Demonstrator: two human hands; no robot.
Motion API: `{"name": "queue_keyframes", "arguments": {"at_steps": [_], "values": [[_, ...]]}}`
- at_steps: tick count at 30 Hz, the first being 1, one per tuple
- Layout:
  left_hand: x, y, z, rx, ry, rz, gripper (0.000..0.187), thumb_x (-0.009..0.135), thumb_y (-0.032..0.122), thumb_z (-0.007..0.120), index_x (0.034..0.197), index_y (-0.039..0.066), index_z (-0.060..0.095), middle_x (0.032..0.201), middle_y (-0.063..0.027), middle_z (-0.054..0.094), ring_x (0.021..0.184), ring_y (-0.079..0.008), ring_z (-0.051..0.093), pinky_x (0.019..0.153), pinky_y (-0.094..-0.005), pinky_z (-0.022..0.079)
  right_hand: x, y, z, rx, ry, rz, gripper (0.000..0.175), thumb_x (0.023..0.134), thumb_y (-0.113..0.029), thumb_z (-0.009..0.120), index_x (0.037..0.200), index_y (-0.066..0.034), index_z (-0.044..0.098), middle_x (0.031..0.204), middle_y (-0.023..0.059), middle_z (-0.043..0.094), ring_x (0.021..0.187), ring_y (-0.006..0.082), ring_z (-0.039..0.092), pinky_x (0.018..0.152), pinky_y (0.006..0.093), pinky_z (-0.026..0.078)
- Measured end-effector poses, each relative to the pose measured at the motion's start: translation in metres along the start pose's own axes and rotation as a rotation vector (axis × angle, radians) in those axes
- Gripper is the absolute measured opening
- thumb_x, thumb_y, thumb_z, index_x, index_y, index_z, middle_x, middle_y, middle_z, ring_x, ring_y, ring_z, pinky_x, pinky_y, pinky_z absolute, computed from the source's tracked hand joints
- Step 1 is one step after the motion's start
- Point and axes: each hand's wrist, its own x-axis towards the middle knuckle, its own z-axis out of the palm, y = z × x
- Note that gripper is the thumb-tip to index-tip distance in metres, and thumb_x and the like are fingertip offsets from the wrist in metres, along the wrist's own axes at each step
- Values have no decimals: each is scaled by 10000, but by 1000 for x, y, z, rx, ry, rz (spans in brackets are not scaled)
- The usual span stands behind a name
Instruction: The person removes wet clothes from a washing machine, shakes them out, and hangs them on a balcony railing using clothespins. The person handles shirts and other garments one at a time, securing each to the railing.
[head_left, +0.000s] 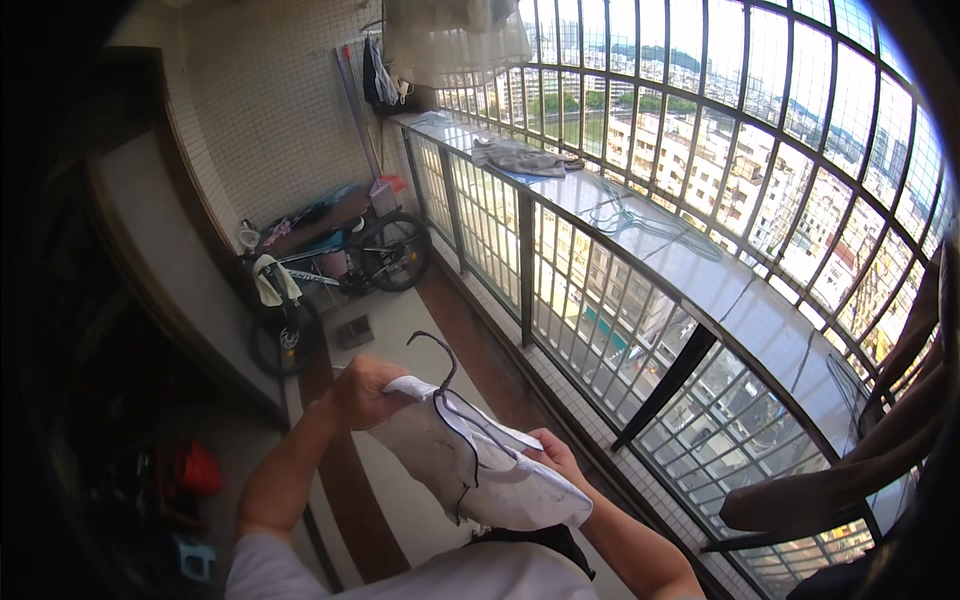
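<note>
In front of my body hangs a white garment (420, 435) with dark trim, its neck opening round a clothes hanger (452, 367) whose dark hook points up. My left hand (371, 394) grips the cloth at one shoulder, on the left of the hook. On the other side, my right hand (559, 457) pinches the garment's edge near the hanger's arm. The hanger's lower part is hidden within the cloth.
A bicycle (394, 251) with a cloth on it stands by the far wall. Along the barred window runs a ledge (645, 232) bearing a grey cloth (517, 159) and wire hangers (622, 214). Dark garments (817, 495) hang at right, a pale one (457, 45) above. A red item (199, 466) lies lower left.
</note>
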Motion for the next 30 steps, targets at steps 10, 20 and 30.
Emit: {"name": "queue_keyframes", "arguments": {"at_steps": [10,20,30], "values": [[-8,5,20,423,171,-162,218,922,258,746,855,54,705,752,-187,660,716,-434,641,600,-481,492,11,-155,-66,-838,243,-489,243,1041,-249,623,1035,-29,520,724,81,593,630,189,560,598,359,447],[0,-12,75,32,520,-432,324,968,261,737,847,-34,674,684,-226,636,602,-409,592,585,-415,473,-33,-144,12,-1013,428,-502,119,912,-60,703,959,-10,605,696,179,623,617,369,653,572,414,493],[10,-12,80,-476,629,-388,306,1011,284,704,941,-14,711,743,2,677,708,-62,571,634,-292,482,-4,-82,-59,-253,511,-540,265,1090,-199,534,1167,8,681,1167,74,705,1098,152,629,999,322,477]]}}
